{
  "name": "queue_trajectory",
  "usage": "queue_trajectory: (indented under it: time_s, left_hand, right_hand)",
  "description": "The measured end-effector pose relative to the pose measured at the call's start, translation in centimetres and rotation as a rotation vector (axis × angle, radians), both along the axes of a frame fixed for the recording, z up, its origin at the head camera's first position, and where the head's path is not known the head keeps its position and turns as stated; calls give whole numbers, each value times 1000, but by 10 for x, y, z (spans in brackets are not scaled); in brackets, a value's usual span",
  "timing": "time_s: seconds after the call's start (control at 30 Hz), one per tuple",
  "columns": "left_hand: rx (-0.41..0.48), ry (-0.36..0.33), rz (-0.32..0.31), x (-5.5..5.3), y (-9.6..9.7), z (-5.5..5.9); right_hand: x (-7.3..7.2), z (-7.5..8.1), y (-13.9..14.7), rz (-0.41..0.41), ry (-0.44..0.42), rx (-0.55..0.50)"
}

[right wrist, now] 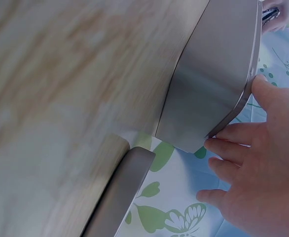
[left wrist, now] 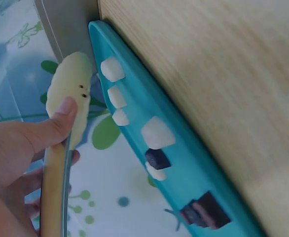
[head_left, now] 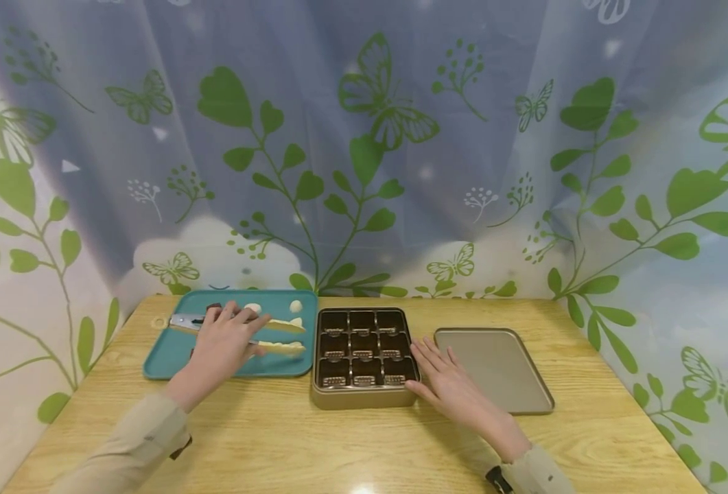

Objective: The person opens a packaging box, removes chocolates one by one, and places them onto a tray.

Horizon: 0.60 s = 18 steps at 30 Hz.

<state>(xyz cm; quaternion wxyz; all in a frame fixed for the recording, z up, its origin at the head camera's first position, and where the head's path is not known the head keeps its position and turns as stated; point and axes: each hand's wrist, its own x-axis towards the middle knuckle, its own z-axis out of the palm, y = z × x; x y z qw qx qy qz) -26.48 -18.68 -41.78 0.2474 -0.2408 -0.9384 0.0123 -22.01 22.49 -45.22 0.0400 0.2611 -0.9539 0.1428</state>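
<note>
My left hand [head_left: 221, 339] grips a pair of tongs [head_left: 282, 348] with metal arms and cream-coloured tips. The tongs' two arms stand spread above a teal tray [head_left: 165, 357]. On that tray lie several white marshmallow-like pieces [left wrist: 158, 133] and dark brown chocolate-like chunks [left wrist: 213, 210]; in the left wrist view nothing shows between the tips. Right of the tray stands a bronze box [head_left: 364, 399] with a grid of dark compartments. My right hand [head_left: 453, 391], fingers extended, touches the box's right rim, thumb at its front corner in the right wrist view.
A flat bronze lid or shallow pan [head_left: 496, 370] lies to the right of the box, beside my right hand. All of it rests on a wooden table [head_left: 364, 453]. A curtain [head_left: 394, 206] printed with leaves and butterflies hangs behind and along both sides.
</note>
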Motion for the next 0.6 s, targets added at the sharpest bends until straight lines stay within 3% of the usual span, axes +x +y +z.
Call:
queue_trajectory:
  time_s: [0.23,0.43,0.6]
  left_hand:
    - [183,-115,8,10,-15,-3]
    - [263,-191,-8,20,-25,-9]
    - [291,-285,-48,33,-35,-21]
  right_hand:
    - [0,1,-1,-5,7,-9]
    - [0,1,-1,-2,14,-1]
    - [0,1,-3,2,10,3]
